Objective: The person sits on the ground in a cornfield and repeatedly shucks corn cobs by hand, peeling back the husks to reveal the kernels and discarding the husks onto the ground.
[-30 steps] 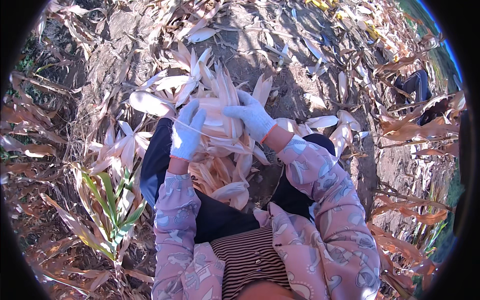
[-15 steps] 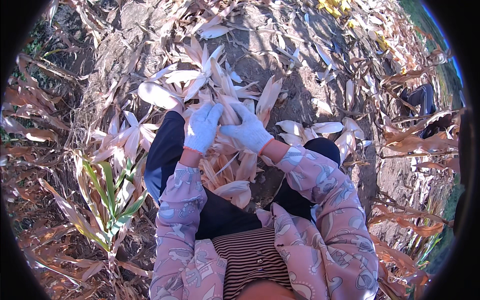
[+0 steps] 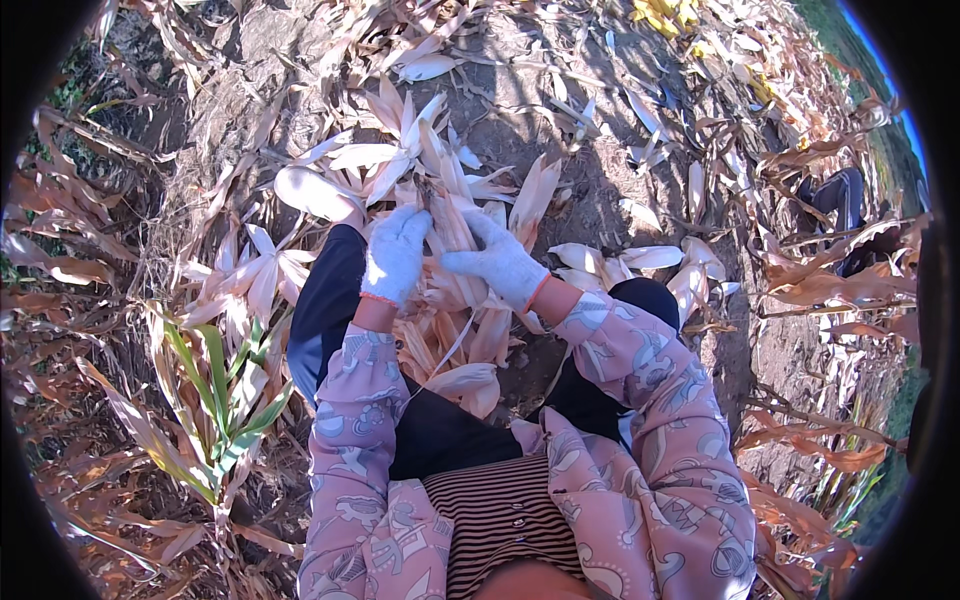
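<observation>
Both hands in white knitted work gloves close on one pale, dry-husked corn ear (image 3: pixel 452 238) held between the knees, above the dark trousers (image 3: pixel 325 300). The left hand (image 3: pixel 396 256) wraps its fingers around the ear's left side, and the right hand (image 3: pixel 500 262) pinches and grips the papery husk leaves on its right side, thumb pointing toward the left hand. The ear is only partly stripped, by the look of it: several long cream husk leaves stand up around its top and no bare kernels can be made out. A loose heap of pulled-off cream husk leaves (image 3: pixel 470 345) lies in the lap below the hands, and more shed husks (image 3: pixel 370 155) are scattered over the bare grey soil (image 3: pixel 590 190) in front. A small green-leaved plant (image 3: pixel 215 390) stands to the left, and yellow stripped cobs (image 3: pixel 665 15) lie far off at the top edge.
</observation>
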`<state>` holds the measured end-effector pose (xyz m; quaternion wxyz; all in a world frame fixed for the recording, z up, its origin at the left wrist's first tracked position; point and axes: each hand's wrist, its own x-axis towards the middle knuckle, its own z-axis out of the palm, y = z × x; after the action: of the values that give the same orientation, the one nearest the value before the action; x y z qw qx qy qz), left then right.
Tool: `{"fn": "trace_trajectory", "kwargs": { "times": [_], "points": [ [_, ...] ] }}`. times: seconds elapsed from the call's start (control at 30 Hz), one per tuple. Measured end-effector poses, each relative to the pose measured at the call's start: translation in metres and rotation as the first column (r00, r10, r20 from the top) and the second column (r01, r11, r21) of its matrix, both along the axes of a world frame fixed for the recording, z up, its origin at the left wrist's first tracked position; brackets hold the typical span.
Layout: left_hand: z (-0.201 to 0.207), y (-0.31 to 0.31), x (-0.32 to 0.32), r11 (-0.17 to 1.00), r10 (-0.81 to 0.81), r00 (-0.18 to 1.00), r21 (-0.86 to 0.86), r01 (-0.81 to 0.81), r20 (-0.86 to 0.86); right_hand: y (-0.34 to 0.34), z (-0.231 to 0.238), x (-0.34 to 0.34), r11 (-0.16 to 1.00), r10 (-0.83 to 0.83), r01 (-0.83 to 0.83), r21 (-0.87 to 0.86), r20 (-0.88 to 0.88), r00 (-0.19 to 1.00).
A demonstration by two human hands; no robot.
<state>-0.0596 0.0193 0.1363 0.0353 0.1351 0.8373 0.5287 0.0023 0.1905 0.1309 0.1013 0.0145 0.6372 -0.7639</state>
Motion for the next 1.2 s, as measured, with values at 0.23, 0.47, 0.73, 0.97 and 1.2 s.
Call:
{"fn": "trace_trajectory", "kwargs": {
  "times": [0.23,0.47,0.73,0.97,1.2],
  "points": [
    [-0.022,0.007,-0.005,0.844,-0.037,0.901,0.497,-0.203,0.432,0.003,0.008,0.002,0.985,0.089,-0.078,-0.156,0.066,0.994],
    [-0.016,0.021,0.001,0.572,-0.137,0.803,0.708,-0.414,0.580,0.008,0.014,-0.004,0.999,0.033,-0.031,0.019,-0.103,0.994],
    [-0.004,0.022,0.013,0.878,0.045,0.951,0.441,-0.184,0.307,0.008,0.003,-0.010,0.906,-0.187,0.243,0.346,-0.186,0.965],
    [-0.009,0.029,0.019,0.907,0.047,0.950,0.386,-0.170,0.310,0.008,0.006,-0.015,0.971,-0.199,0.205,-0.126,0.058,0.978],
    [-0.013,0.029,0.019,0.489,-0.132,0.863,0.789,-0.371,0.487,0.019,-0.023,-0.037,0.797,-0.288,0.454,-0.398,0.410,0.865]
  ]
}}
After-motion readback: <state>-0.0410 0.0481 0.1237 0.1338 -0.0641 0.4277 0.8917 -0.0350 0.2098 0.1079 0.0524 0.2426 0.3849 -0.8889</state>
